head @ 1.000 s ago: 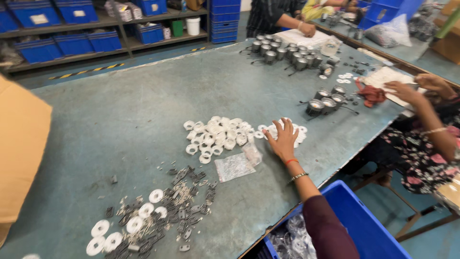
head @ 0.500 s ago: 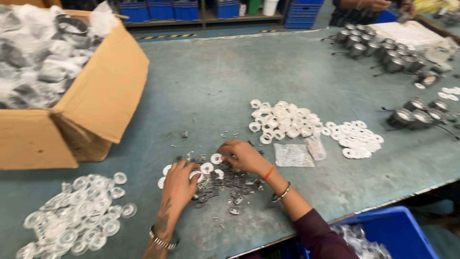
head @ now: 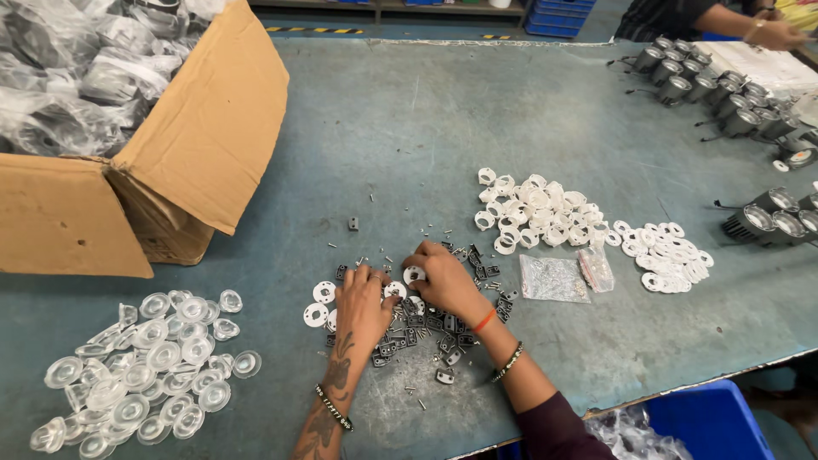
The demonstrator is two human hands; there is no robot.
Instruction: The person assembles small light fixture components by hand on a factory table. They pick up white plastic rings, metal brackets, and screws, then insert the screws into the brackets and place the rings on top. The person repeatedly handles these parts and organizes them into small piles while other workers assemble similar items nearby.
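Here, both your hands rest palm down on the scatter of small dark metal brackets and screws (head: 426, 328) at the near middle of the grey-green worktable (head: 409, 136). Your left hand (head: 362, 300) lies flat over the pile, fingers loosely spread, nothing visibly gripped. Your right hand (head: 439, 279) is curled, fingertips pinched narrow on a flat white plastic disc (head: 414, 274) at the pile's far edge; more white discs lie just left of your left hand. Containers: an open brown cardboard box (head: 200, 136) stands at the far left, one flap hanging out over the table, filled with parts wrapped in clear plastic bags (head: 68, 68). A blue plastic bin (head: 703, 422) sits below the near table edge at right, with clear bags showing beside it; contents cannot be told. Blue crates (head: 562, 17) stand on the floor beyond the far edge. Packages: two small clear plastic pouches (head: 554, 277) lie flat just right of the bracket pile. Loose piles: clear dome lenses (head: 145, 366) near left, white plastic rings (head: 532, 209) centre right, flat white washers (head: 669, 254) beside them. Grey metal lamp housings (head: 707, 85) stand far right, near another person's hand (head: 780, 34).
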